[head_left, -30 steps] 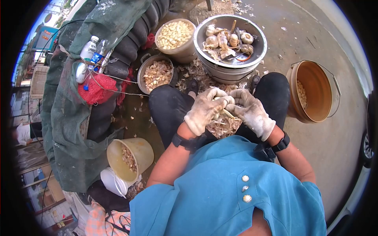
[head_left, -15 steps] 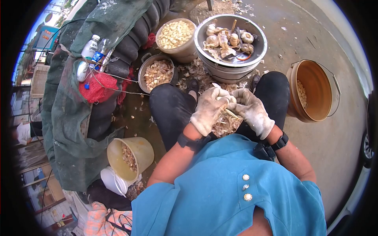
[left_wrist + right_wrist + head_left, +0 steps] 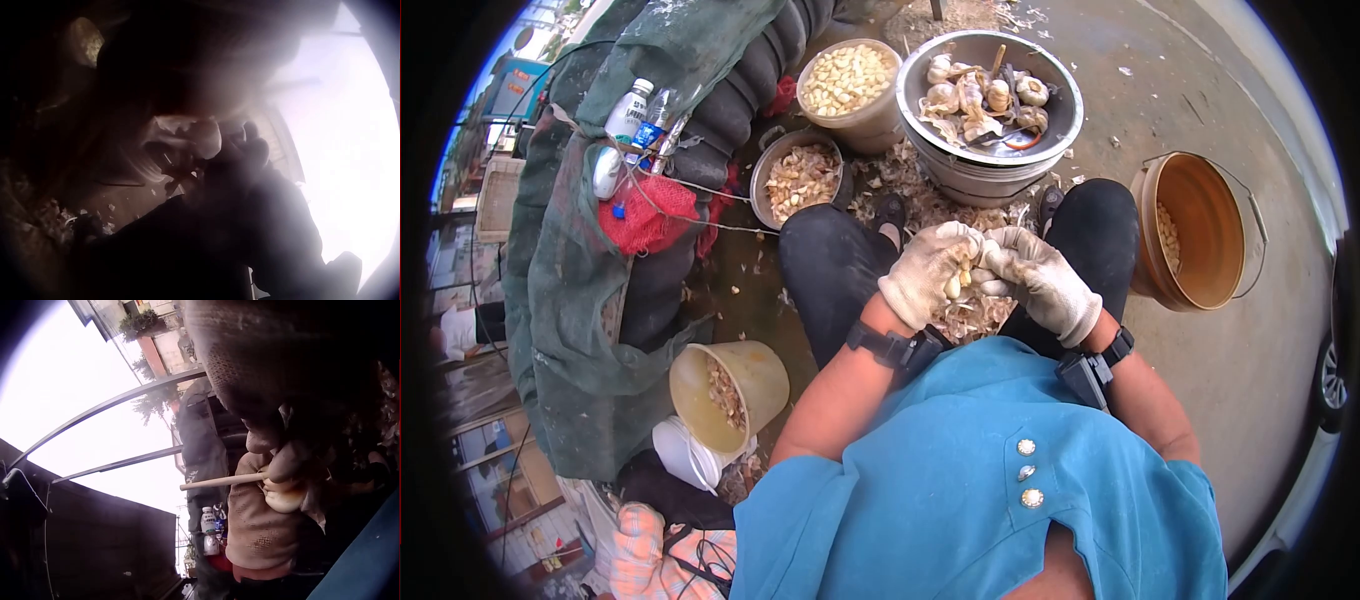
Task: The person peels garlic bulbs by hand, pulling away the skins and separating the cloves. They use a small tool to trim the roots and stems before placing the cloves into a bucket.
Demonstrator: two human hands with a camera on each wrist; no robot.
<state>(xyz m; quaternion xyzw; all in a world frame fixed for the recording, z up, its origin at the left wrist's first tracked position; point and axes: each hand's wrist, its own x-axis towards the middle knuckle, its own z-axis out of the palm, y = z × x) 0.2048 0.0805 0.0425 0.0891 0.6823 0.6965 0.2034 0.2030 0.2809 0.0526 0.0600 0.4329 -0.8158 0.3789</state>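
Both hands wear off-white gloves and meet above the lap. The left hand (image 3: 930, 274) curls its fingers round pale garlic cloves (image 3: 956, 285). Against it, the right hand (image 3: 1045, 284) has bent fingers and thumb on the same garlic. In the right wrist view, a garlic piece (image 3: 284, 499) with a long pale stem (image 3: 219, 482) and loose skin is pinched between the gloved fingers. The left wrist view is dark; garlic details there cannot be made out. A metal bowl (image 3: 1068, 104) of whole garlic bulbs (image 3: 970, 95) stands beyond the hands.
A tub of peeled cloves (image 3: 848, 80) and a pot of skins and cloves (image 3: 802, 180) stand at the upper left. An orange-brown bucket (image 3: 1215, 235) is on the right. A tipped cream bucket (image 3: 765, 385) lies lower left. Skins litter the ground.
The hands have shifted slightly, and the left hand has turned so that pale cloves show below its fingers. The stem seen between the hands earlier is no longer visible in the head view.
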